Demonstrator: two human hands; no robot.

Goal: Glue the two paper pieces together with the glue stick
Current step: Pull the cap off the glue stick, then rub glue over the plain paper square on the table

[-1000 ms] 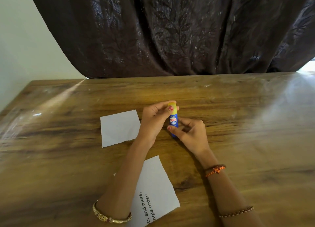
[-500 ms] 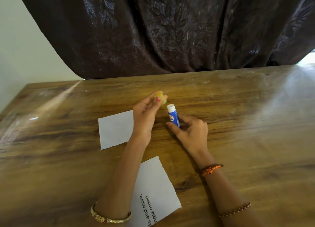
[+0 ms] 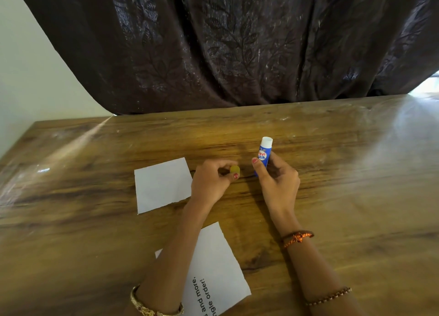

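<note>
**A:** Talk me through it, left to right. How far along are we?

**B:** From my seat, early. Left of centre I see the small blank white paper piece [image 3: 161, 185] lying flat on the brown wooden table [image 3: 356, 197], with no sign of glue on it that I can make out. Just right of it, the left hand [image 3: 211, 182] sits low over the table, thumb and fingers pinched together on the small round yellow cap [image 3: 234, 170]. I can't tell whether the cap is touching the wood yet.

**A:** So the stick is open?

**B:** Yes. Right of centre, the right hand [image 3: 278, 182] has its fingers wrapped tight around the lower half of the blue-and-white glue stick [image 3: 264, 154], held nearly upright, its bare white top pointing toward the dark patterned curtain [image 3: 237, 42] in the upper frame. Whether any glue is wound up out of the tube, I can't say.

**A:** And the second sheet?

**B:** The larger white paper piece with printed black text [image 3: 218, 268] lies at the lower centre of the frame, partly under the left forearm, well apart from the blank one.

**A:** What's left, then?

**B:** I'd judge nearly everything: uncapping is done, but spreading glue, overlapping the two sheets and pressing them together are all ahead. I'd expect the cap to be parked first.
</note>
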